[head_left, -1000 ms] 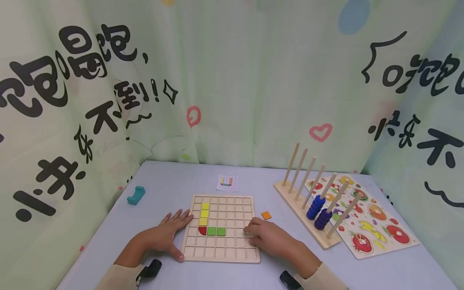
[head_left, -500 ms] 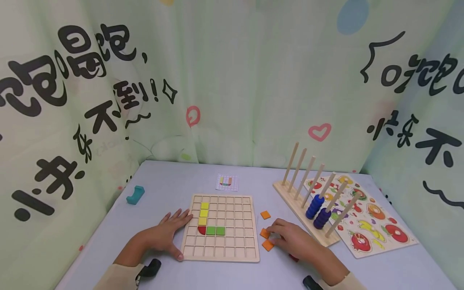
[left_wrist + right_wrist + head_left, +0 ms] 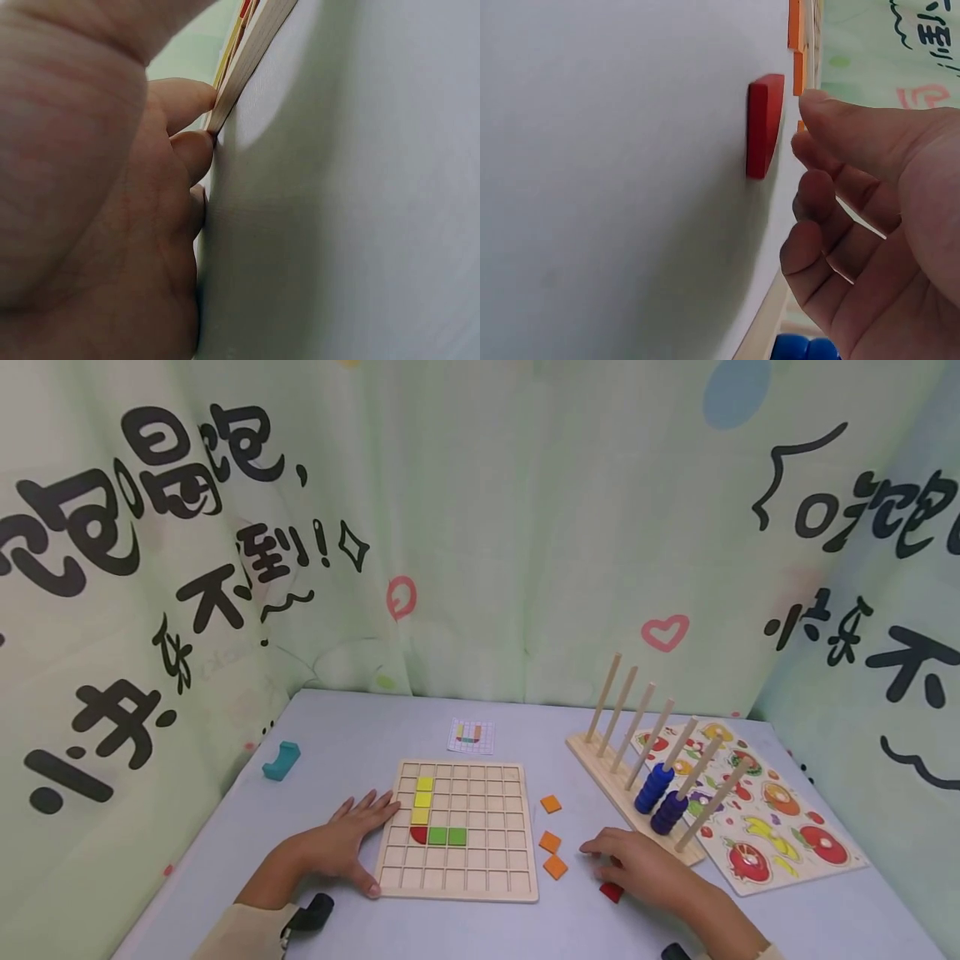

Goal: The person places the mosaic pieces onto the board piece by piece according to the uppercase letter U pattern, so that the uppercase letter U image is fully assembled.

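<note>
My right hand (image 3: 636, 864) hangs over the table (image 3: 442, 935), fingers loosely bent, holding nothing. The red piece (image 3: 612, 892) lies just beside it on the near side, right of the grid board (image 3: 457, 865); I judge them apart, though the angle is poor. It looks light, stiff and smooth: best pinched by its sides. My left hand (image 3: 341, 846), fingers spread, touches the board's left edge.
</note>
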A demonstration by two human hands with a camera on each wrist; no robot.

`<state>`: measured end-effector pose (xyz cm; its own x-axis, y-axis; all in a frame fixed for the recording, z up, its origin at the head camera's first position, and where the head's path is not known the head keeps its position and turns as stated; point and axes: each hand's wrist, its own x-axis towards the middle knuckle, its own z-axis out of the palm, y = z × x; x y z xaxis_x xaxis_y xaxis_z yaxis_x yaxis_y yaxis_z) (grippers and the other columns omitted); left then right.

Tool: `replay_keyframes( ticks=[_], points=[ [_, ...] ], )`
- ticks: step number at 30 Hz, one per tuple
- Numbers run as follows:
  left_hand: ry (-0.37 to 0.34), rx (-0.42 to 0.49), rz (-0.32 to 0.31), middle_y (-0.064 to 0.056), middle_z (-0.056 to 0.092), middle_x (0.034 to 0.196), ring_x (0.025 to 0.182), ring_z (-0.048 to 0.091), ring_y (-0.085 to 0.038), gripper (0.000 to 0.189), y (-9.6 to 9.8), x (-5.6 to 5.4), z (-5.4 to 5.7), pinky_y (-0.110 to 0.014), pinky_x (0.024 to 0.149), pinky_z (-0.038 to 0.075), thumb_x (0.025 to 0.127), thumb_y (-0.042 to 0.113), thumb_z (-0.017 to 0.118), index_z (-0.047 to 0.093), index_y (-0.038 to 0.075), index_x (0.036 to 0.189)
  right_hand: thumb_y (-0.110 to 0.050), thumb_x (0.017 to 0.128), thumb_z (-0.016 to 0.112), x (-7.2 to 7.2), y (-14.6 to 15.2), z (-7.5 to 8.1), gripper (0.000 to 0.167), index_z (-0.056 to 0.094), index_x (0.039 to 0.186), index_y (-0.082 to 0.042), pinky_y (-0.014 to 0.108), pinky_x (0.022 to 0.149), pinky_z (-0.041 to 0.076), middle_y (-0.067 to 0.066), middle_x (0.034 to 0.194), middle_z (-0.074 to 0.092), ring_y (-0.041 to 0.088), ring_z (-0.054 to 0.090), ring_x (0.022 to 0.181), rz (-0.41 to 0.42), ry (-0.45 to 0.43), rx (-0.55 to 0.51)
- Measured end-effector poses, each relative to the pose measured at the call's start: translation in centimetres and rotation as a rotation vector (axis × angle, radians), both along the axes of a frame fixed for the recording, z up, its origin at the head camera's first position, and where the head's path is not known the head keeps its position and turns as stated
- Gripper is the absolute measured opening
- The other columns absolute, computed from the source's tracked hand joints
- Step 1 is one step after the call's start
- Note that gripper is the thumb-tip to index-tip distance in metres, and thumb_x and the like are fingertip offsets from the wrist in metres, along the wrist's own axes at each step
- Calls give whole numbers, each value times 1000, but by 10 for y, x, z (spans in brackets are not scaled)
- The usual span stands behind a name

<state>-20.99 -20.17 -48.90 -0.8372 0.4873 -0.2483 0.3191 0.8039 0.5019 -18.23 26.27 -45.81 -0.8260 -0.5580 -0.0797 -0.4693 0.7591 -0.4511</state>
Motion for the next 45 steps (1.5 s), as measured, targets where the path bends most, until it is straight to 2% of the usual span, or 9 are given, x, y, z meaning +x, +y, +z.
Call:
replay_keyframes(
  ticks=[6,10,13,21,26,32,39,42,45],
  points=[
    [1,27,-10,-6,13,162,148,-2,-31,126,0,0,2,-57,114,-4,54,58,88,27,15,155,-12,91,68,7,13,1,20,73,110,-14,28,80,53,-18,97,63,0,57,88,76,0,-28],
    [6,20,-8,-5,13,162,148,-2,-30,126,0,1,3,-56,114,-4,54,59,88,26,15,155,-13,90,69,10,17,1,20,72,110,-13,28,78,52,-17,95,63,-1,56,86,101,25,-46],
    [9,15,-7,-4,13,162,148,-2,-29,126,0,0,4,-55,114,-4,54,60,87,27,15,155,-15,89,71,13,19,2,21,72,110,-13,28,76,52,-19,91,61,-2,53,82,88,17,-32],
    [17,24,-11,-5,14,162,148,-1,-31,124,-1,0,5,-57,114,-4,55,58,88,28,15,155,-26,84,77,16,18,3,30,72,111,-16,23,70,50,-22,86,56,1,50,76,25,-78,-1],
    [18,25,-14,-6,14,162,148,-1,-32,124,0,0,5,-58,114,-3,55,59,87,28,14,155,-27,83,77,15,19,0,29,72,109,-16,24,68,49,-22,84,54,0,48,74,19,-13,34],
    [16,31,-17,-7,14,162,147,-1,-32,124,0,0,4,-58,113,-3,55,58,88,28,14,155,-37,86,73,14,17,-3,29,72,108,-17,29,70,50,-23,84,54,-2,47,73,-19,46,102],
    [2,32,-13,-6,14,162,147,-1,-32,124,0,1,2,-57,114,-4,55,58,88,27,15,155,-26,87,73,14,13,-4,22,72,107,-17,31,70,52,-21,82,58,-1,48,72,-82,55,146],
    [-2,28,-11,-6,14,162,147,-1,-32,124,0,1,2,-57,114,-3,55,58,88,27,15,155,-23,87,73,14,14,-2,21,72,107,-17,30,69,51,-21,83,57,-2,48,72,-50,81,124],
    [-2,29,-11,-7,14,162,147,-1,-32,124,0,1,3,-57,114,-4,55,57,88,27,15,155,-14,86,73,13,17,1,22,73,107,-19,28,70,52,-19,91,56,-1,50,77,27,134,91]
  ],
)
